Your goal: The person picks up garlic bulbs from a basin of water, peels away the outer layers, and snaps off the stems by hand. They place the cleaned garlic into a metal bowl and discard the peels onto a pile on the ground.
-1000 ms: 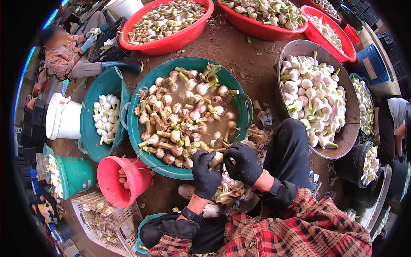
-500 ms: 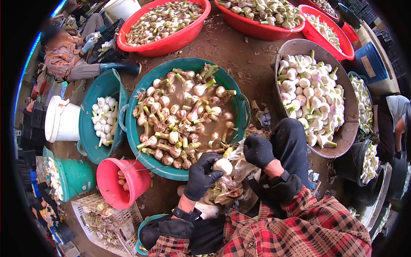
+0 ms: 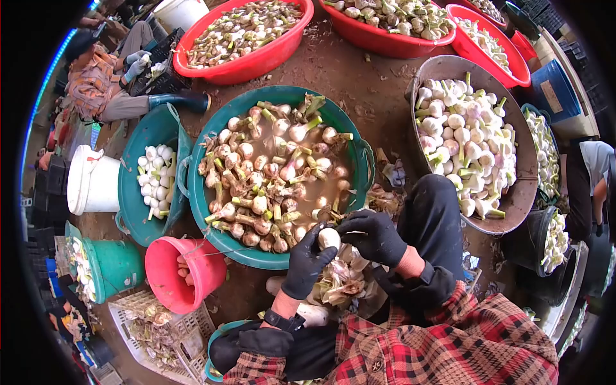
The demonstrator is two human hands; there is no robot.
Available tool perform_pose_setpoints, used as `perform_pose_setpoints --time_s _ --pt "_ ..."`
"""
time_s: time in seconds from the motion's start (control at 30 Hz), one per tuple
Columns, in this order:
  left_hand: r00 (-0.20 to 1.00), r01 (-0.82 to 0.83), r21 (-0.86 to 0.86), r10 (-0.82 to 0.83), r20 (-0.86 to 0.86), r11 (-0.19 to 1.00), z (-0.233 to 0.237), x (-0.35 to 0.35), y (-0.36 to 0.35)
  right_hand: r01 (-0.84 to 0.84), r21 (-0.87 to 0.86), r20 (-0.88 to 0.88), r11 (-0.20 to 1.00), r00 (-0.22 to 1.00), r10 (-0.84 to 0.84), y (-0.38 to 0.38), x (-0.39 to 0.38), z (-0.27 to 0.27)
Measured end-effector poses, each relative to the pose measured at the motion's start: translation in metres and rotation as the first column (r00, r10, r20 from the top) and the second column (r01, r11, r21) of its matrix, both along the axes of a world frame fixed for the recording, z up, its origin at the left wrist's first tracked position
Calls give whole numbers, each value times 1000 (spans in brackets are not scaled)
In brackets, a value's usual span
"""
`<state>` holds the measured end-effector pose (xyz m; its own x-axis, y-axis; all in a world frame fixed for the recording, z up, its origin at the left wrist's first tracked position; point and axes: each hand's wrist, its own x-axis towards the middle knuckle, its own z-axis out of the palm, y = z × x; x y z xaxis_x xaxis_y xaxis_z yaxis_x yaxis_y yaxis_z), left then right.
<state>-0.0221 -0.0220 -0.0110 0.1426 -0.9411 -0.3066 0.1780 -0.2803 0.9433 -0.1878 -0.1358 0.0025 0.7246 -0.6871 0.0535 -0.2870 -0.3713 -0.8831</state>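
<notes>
A pale, smooth garlic bulb [image 3: 329, 239] is held between the thumb and fingers of my left hand [image 3: 304, 264], in a black glove. My right hand [image 3: 378, 239], gloved in black too, has its bent fingers against the bulb's right side and covers its stalk end. Below both hands, papery garlic skins [image 3: 340, 280] lie heaped between my knees. Just beyond my hands stands a green tub [image 3: 221, 247] of muddy water with unpeeled garlic [image 3: 260, 204], stalks cut short. To the right, a wide brown basin [image 3: 523, 154] holds cleaned white garlic [image 3: 471, 151].
At left are a teal tub [image 3: 131, 173] with white bulbs, a white bucket [image 3: 96, 181], a pink bucket [image 3: 215, 269] and a white crate [image 3: 122, 324] of skins. Red basins [image 3: 276, 54] of garlic line the back. A seated person [image 3: 96, 83] handles garlic at upper left.
My right hand has opened from a fist and come left onto the bulb. The left hand and bulb have risen slightly. Loose skin beside the bulb is now lower or covered.
</notes>
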Motion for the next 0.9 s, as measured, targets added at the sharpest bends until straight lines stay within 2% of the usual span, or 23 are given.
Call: perform_pose_setpoints --time_s 0.03,0.1,0.2,0.3,0.4,0.47,0.6,0.67,0.7,0.77,0.8,0.87,0.9 --pt "996 -1 -14 3 90 1000 0 -2 0 16 -14 23 1000 1000 -15 4 1 -5" --pt "995 -3 -2 3 103 1000 0 -1 1 27 -26 48 999 999 -26 8 3 -11" --pt "995 21 14 -23 99 1000 -9 2 3 86 40 105 996 990 -90 13 5 -14" --pt "1000 0 18 0 -5 1000 -17 2 6 91 98 113 991 988 -102 15 4 -14" --pt "999 15 45 -13 -43 999 -17 2 7 83 27 74 996 994 -85 18 4 -14" --pt "997 32 105 -24 -73 994 -18 2 8 51 -200 -19 978 998 -56 20 6 -13" --pt "997 61 98 -56 -53 993 -15 2 5 -22 -230 -127 973 992 -7 25 4 -19" --pt "954 164 245 -217 208 956 -7 3 -1 -30 -205 -124 978 992 5 26 3 -25" --pt "954 163 246 -217 207 955 -3 3 -3 -31 -204 -124 978 992 5 28 3 -26" --pt "840 245 270 -343 420 931 2 6 -5 21 -98 -80 995 996 -29 29 5 -29" --pt "841 244 270 -341 420 932 2 6 -4 19 -98 -80 995 996 -27 28 6 -32" --pt "844 249 25 -229 486 968 1 6 -1 161 -27 3 987 987 -161 26 6 -38" --pt "844 249 24 -230 485 968 0 5 -2 162 -28 3 986 987 -162 26 5 -40"
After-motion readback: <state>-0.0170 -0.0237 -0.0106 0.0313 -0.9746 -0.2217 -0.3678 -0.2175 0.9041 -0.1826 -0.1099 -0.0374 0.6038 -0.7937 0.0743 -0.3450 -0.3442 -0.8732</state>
